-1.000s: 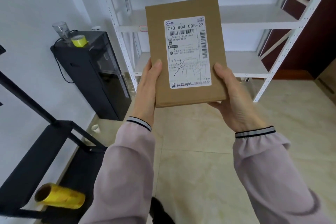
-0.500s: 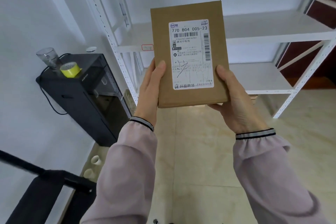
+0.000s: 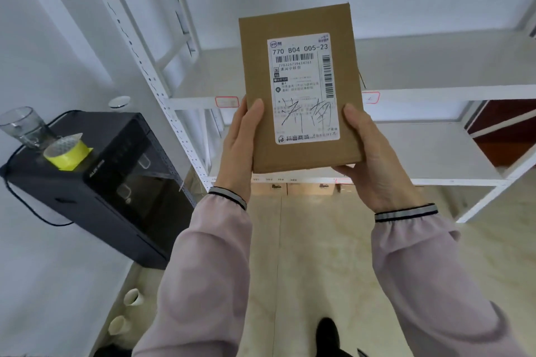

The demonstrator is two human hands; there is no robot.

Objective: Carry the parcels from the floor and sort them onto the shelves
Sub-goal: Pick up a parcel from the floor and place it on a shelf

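Note:
A flat brown cardboard parcel (image 3: 258, 90) with a white shipping label stands upright in front of me, label facing me. My left hand (image 3: 240, 145) grips its lower left edge and my right hand (image 3: 368, 159) grips its lower right edge and bottom corner. Behind the parcel stands a white metal shelf unit (image 3: 435, 95) with two bare boards in view, the upper one at parcel height, the lower one (image 3: 435, 153) just below. Small red-framed tags sit on the upper board's front rail.
A black cabinet (image 3: 110, 191) stands at the left against the wall, with a clear cup (image 3: 23, 127) and a yellow tape roll (image 3: 68, 153) on top. Cardboard boxes (image 3: 304, 188) sit on the floor under the shelf. Paper cups (image 3: 132, 297) lie by the wall.
The view has closed in on the shelf unit, which now looms larger. The parcel stays in both hands, held the same way. The black frame and yellow roll at lower left have left the view.

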